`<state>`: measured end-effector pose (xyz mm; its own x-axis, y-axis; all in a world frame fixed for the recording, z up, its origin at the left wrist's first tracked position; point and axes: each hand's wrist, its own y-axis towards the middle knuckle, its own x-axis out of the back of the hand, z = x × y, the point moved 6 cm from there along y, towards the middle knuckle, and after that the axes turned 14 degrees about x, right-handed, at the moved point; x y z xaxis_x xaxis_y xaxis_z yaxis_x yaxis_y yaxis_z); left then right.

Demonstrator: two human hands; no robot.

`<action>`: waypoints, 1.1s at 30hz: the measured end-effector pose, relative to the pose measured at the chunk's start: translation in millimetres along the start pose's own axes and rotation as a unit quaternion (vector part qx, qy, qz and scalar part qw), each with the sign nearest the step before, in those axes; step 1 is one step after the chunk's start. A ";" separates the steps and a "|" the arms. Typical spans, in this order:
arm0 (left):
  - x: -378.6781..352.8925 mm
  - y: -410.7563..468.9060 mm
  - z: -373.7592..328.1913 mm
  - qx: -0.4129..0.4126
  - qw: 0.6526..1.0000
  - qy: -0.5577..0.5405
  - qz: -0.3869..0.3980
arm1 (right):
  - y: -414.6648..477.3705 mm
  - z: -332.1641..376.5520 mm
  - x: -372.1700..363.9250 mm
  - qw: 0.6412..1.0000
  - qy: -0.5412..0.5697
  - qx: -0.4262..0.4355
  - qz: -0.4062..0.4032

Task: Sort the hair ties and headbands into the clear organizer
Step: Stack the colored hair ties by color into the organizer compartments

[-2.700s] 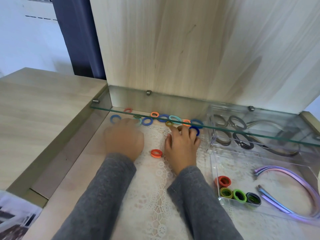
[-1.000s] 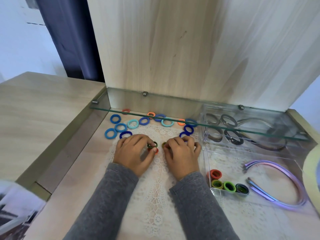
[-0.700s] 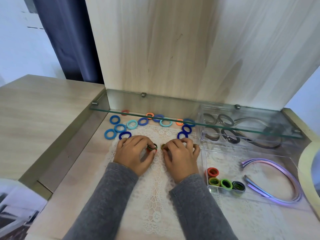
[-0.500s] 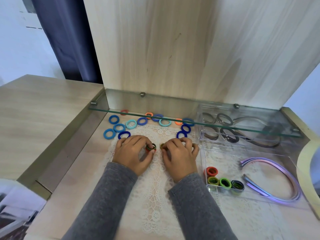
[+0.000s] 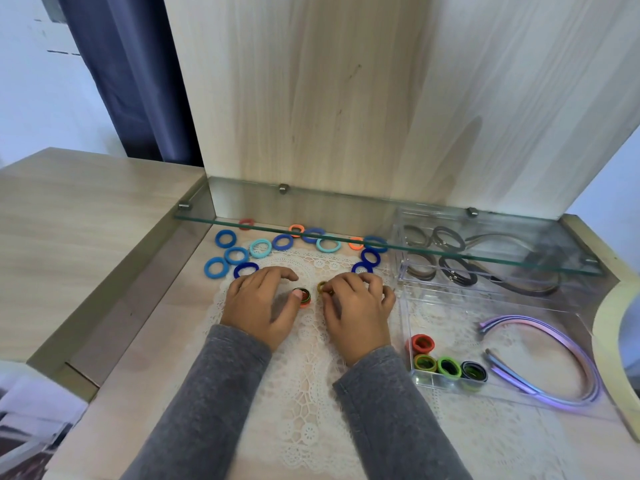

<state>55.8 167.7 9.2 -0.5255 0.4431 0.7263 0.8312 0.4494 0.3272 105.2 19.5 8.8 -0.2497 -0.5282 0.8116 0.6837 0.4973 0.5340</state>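
The left hand lay curled on the lace mat, thumb and fingertips pinching a dark-green tie stacked on an orange one. Just beside it, the right hand pinched an olive tie at its fingertips. Loose blue ties lay beyond. To the right, the organizer held four ties and purple headbands.

left hand: palm down, fingers curled | right hand: same pose
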 end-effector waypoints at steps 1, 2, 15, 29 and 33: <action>-0.9 1.6 2.8 0.018 1.000 0.000 0.003 | 0.7 0.5 1.6 1.000 0.017 -0.003 -0.009; -1.9 2.9 5.3 0.034 0.999 0.002 0.004 | 1.2 2.2 3.7 0.999 0.030 0.002 -0.021; -5.3 4.3 13.2 0.067 0.998 0.011 0.018 | 3.2 25.9 4.5 0.991 0.052 0.125 -0.016; -6.1 1.6 3.9 0.008 0.997 0.071 0.030 | 7.6 28.0 -8.7 0.990 0.029 0.099 0.097; -6.9 -1.4 -0.5 -0.036 0.993 0.114 -0.003 | 9.8 33.3 -2.4 0.988 0.005 0.102 0.118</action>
<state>58.3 163.6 4.1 -0.4832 0.2496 0.8392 0.8431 0.3911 0.3691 89.7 48.6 20.0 -0.0918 -0.3881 0.9170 0.5697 0.7348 0.3680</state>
